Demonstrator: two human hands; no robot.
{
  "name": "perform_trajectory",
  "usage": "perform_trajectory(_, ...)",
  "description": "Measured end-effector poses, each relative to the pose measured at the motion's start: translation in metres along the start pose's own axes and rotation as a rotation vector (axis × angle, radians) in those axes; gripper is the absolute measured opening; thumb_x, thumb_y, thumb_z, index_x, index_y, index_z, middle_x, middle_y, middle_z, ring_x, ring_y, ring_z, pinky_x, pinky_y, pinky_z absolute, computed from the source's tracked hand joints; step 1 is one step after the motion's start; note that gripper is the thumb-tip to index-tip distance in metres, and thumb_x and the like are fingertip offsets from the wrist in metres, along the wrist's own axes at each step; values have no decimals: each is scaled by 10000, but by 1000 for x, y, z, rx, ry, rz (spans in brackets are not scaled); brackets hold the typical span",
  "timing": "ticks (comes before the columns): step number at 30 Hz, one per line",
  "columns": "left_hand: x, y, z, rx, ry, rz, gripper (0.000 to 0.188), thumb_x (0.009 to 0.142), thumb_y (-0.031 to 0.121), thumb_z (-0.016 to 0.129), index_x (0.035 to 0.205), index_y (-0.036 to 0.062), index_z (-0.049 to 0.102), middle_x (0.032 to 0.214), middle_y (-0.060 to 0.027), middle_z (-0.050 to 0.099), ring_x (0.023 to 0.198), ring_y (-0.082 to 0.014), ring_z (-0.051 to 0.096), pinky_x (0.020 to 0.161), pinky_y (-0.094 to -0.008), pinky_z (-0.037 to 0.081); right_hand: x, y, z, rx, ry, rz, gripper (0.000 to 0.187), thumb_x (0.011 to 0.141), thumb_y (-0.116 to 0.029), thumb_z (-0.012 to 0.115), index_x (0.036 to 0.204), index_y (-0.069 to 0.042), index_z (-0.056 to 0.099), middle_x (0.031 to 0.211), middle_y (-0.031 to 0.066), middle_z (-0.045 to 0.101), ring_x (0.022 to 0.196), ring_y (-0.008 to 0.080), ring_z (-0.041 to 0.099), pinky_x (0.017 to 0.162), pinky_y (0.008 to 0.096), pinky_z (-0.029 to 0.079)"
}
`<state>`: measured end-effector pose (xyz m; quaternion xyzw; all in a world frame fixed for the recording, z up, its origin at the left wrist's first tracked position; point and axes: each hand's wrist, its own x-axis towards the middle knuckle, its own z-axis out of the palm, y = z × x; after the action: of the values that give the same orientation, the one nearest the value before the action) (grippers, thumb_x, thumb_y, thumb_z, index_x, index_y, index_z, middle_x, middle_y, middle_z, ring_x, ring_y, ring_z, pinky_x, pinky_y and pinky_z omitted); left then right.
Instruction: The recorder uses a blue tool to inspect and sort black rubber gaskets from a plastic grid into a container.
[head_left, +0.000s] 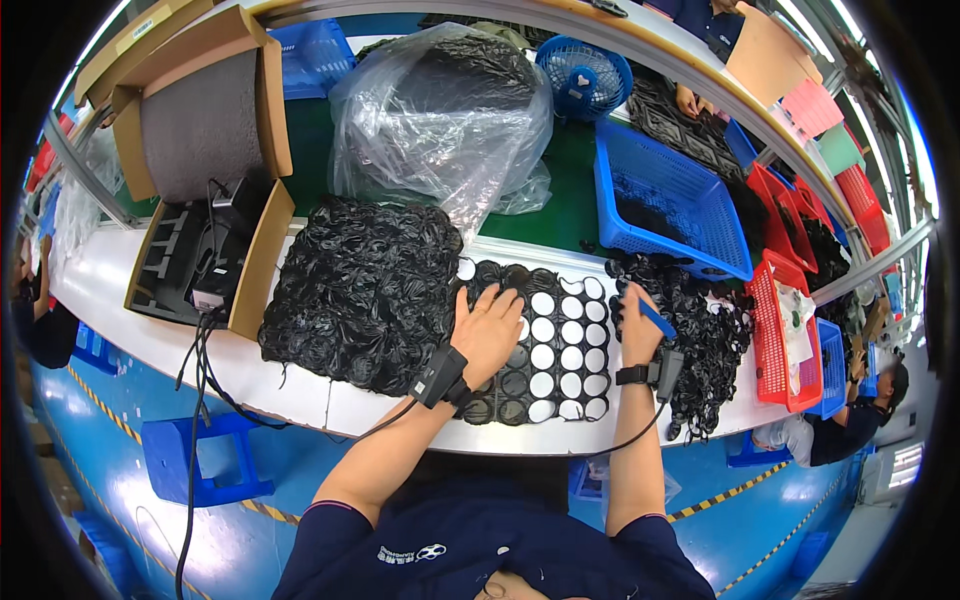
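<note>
A black sheet (556, 343) with rows of round openings lies on the white table in front of me. White shows through many openings; others on the left are filled with black. My left hand (490, 330) rests palm down on the sheet's left part, fingers spread. Closed at the sheet's right edge, my right hand (638, 322) grips a blue tool (655, 318), whose working end is hidden. Left of the sheet stands a thick stack of crinkled black sheets (360, 295). A heap of loose black pieces (705, 350) lies just right of my right hand.
A cardboard box (262, 265) with black devices sits at the left; its cables run to bands on my wrists. Farther back are a clear plastic bag (440, 130), a blue fan (584, 78) and a blue basket (680, 235). A red basket (783, 335) stands right. Other people work around.
</note>
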<state>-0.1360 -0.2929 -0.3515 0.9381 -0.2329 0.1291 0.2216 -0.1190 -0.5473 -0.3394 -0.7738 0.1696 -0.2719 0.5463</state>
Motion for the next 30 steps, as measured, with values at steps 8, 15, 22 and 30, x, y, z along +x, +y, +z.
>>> perform_trajectory(8,6,-24,6,83,54,-6,421,937,272,567,1321,101,556,1388,-72,519,1346,-291,410,1088,-595,269,-21,-17,75,206,-515,201,321,904,-275,688,1077,-4,701,836,69,697,668,69,590,535,192,441)
perform_trajectory(15,5,-24,4,78,66,-10,425,933,276,572,1319,101,560,1390,-68,520,1353,-287,401,1093,-598,259,-18,-4,83,126,-539,152,294,919,-272,660,1084,-34,712,791,43,699,643,61,610,482,186,445)
perform_trajectory(22,7,-22,8,57,86,-7,416,927,267,581,1309,103,568,1388,-61,520,1351,-275,402,1093,-598,258,-24,-5,87,-260,-284,-690,196,908,-199,633,988,-35,704,885,96,694,798,231,653,693,329,513)
perform_trajectory(30,6,-23,9,59,111,2,401,927,240,576,1294,79,572,1373,-74,526,1337,-280,414,1088,-599,264,37,5,-5,-689,246,-706,240,911,-211,646,1098,-77,716,872,126,691,681,239,630,582,354,490)
